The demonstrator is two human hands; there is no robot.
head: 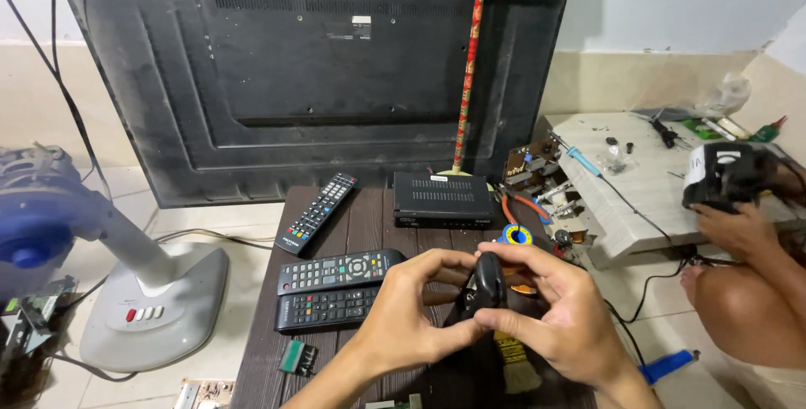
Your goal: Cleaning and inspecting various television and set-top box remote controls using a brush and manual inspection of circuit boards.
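A: Both hands are meeting over the dark wooden table (260, 350), and the small black device (487, 285) is sitting upright between them, still in one piece as far as the view is showing.

B: The left hand (411, 312) is curling its fingers closed around the near side. The right hand (558, 308) is clamping on too, thumb pressing the front.

A: Three remote controls (336, 270) are lying just beside them, and a black set-top box (442, 199) is sitting behind, untouched.

On the desk (269, 350), three remotes (340, 270) lie at nine o'clock of the hands, a box (442, 200) at twelve.
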